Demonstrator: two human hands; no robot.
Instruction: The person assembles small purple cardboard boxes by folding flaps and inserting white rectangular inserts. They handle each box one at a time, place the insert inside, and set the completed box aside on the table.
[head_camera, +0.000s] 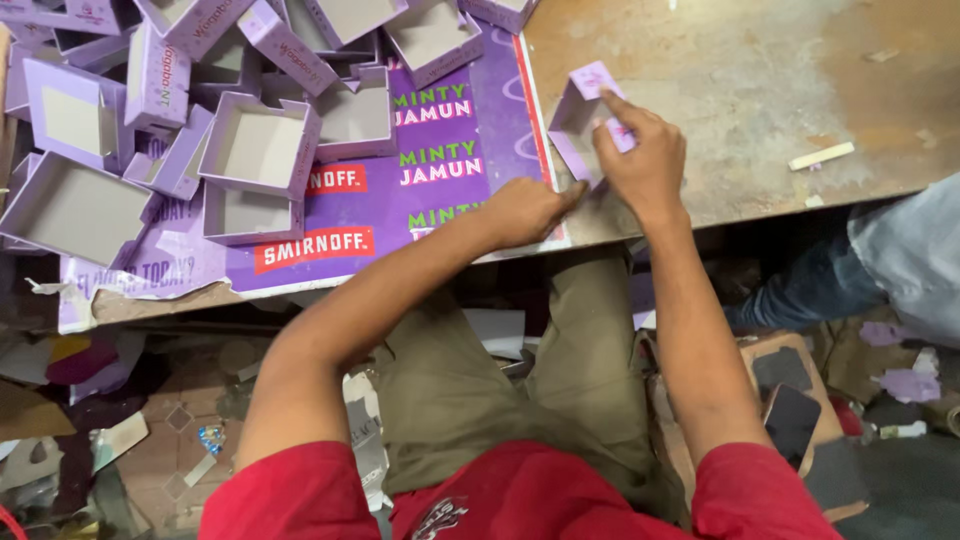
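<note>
Resting on the worn surface (760, 90) at about 1 o'clock, a small purple box (582, 112) sits under the right hand (645, 160), whose grip is closed on its near wall. The left hand (525, 210) presses fingertips flat at the box's 7 o'clock corner, holding nothing, beside a purple printed sheet (440, 190) with a pile of boxes (230, 110) at 10 o'clock.

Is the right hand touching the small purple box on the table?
Touching. The head view shows the right hand with its fingers laid over the top edge of the small purple box, gripping it where it sits on the table.
</note>
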